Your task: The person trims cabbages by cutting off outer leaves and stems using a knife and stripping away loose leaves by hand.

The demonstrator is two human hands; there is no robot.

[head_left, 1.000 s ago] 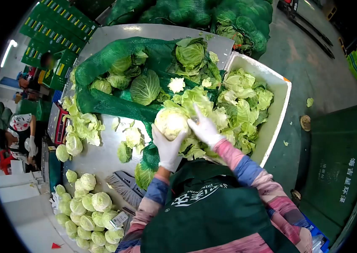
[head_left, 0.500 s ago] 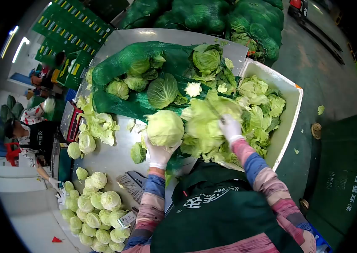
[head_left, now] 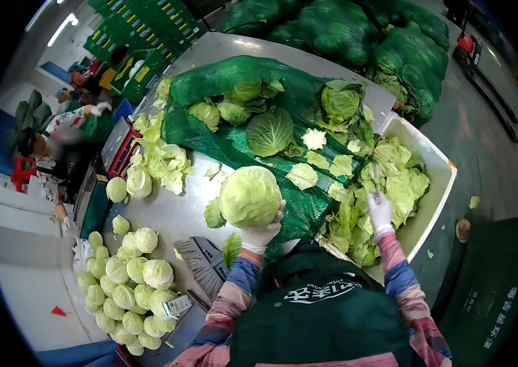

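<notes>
A trimmed pale green cabbage [head_left: 250, 197] rests in my gloved left hand [head_left: 265, 235], whose fingers cup it from below and the right. My gloved right hand [head_left: 380, 213] is over the near side of the white foam box [head_left: 439, 199], closed around what looks like a knife [head_left: 377, 178]; its thin blade is blurred against the leaves. Loose cabbage leaves [head_left: 396, 180] fill the box beneath that hand and spill over its left edge. Beyond my left hand, a green mesh sack [head_left: 210, 147] lies on the metal table with several untrimmed cabbages [head_left: 270, 133] in it.
Several trimmed cabbages [head_left: 123, 296] are piled at the lower left, beside a brush [head_left: 201, 266]. Leaf scraps [head_left: 167, 162] lie near a red scale [head_left: 121, 150]. A co-worker [head_left: 57, 156] stands at the left. Full mesh sacks [head_left: 332, 37] and a pallet jack [head_left: 485, 85] are beyond the table.
My right hand has moved right from the table to the box, and the large loose leaves at it have left the spot beside the cabbage. The left hand still holds the cabbage; the view has shifted.
</notes>
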